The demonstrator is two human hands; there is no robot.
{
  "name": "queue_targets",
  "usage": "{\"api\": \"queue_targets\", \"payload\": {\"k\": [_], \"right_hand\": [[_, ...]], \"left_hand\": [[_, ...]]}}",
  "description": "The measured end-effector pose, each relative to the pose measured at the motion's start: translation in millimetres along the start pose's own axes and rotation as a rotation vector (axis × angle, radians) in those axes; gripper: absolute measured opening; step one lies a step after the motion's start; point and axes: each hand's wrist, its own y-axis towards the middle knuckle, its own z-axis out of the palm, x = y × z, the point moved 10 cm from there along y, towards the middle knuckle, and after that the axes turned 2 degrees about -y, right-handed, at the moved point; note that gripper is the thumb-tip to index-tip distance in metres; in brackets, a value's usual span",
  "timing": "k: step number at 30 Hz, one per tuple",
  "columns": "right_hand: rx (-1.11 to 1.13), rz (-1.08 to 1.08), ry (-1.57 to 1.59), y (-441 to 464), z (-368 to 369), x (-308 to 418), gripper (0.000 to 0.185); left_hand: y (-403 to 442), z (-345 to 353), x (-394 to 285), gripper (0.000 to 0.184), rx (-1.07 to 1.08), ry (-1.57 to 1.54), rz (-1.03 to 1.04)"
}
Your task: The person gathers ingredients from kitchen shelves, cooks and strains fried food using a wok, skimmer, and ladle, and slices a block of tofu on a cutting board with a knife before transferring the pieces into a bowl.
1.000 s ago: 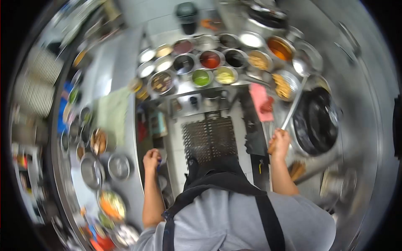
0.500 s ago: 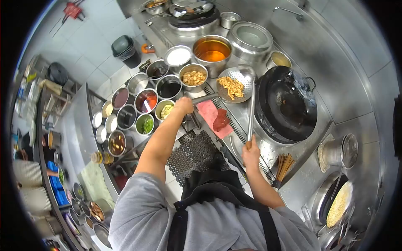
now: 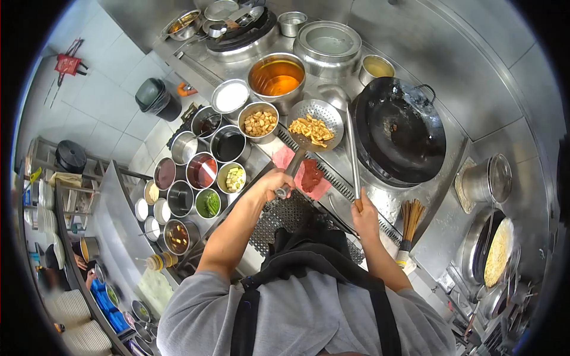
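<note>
My left hand (image 3: 276, 185) is wrapped round the handle of a perforated skimmer (image 3: 333, 116). Browned, chopped pieces of food (image 3: 311, 130) lie in its bowl, above the steel counter beside the wok. My right hand (image 3: 365, 216) grips the wooden end of a long ladle (image 3: 353, 151). The ladle's bowl reaches up just past the skimmer's far rim; whether they touch I cannot tell. To the right stands a dark, blackened wok (image 3: 409, 139) with a few small bits at its bottom. Left of the skimmer is a steel pot of browned chunks (image 3: 260, 123).
A steel pot of amber liquid (image 3: 278, 80) stands behind the skimmer. Several containers of sauces and chopped greens (image 3: 208, 203) crowd the left. Pink and red cloths (image 3: 311, 174) lie by the grate. A bamboo brush (image 3: 409, 222) stands right. Another person's hand (image 3: 90, 277) shows far left.
My left hand has come nearer my body, swinging the skimmer's handle from sideways to pointing down toward me. The food stays in the skimmer. My right hand keeps the ladle; the camera view has shifted.
</note>
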Motion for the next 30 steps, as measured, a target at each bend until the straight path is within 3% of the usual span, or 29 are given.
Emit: {"api": "queue_targets", "payload": {"k": [3,4,6,7,8,11,15,22,30], "right_hand": [[-0.111,-0.148,-0.048,-16.2,-10.1,10.8,0.055],[-0.123,-0.153,-0.051,-21.9,-11.1,12.5,0.055],[0.324,0.411,0.596,-45.2,42.6,-21.9,0.045],[0.345,0.454,0.808,-54.6,56.6,-22.7,0.033],[0.355,0.451,0.810,-57.7,59.1,-18.3,0.033],[0.445,0.605,1.209,-71.7,77.2,-3.5,0.022],[0.479,0.644,1.451,-69.1,78.6,9.7,0.029],[0.445,0.619,1.542,-32.7,34.6,20.2,0.033],[0.475,0.416,1.248,18.5,-49.0,40.3,0.042]], "left_hand": [[-42.6,15.3,-22.5,0.017,-0.059,0.044,0.099],[-58.7,20.2,-27.5,0.026,-0.097,0.143,0.044],[-61.7,26.6,-30.8,0.024,-0.098,0.201,0.075],[-59.9,25.4,-27.7,0.024,-0.106,0.195,0.075],[-55.2,20.1,-25.4,0.024,-0.134,0.205,0.048],[-56.5,8.0,-14.0,0.025,-0.139,0.188,-0.009],[-60.5,-4.8,-2.3,0.025,-0.129,0.093,-0.024],[-54.7,-8.6,-0.9,0.024,-0.065,-0.041,-0.027],[-54.3,1.0,7.0,0.027,-0.010,-0.132,0.066]]}}
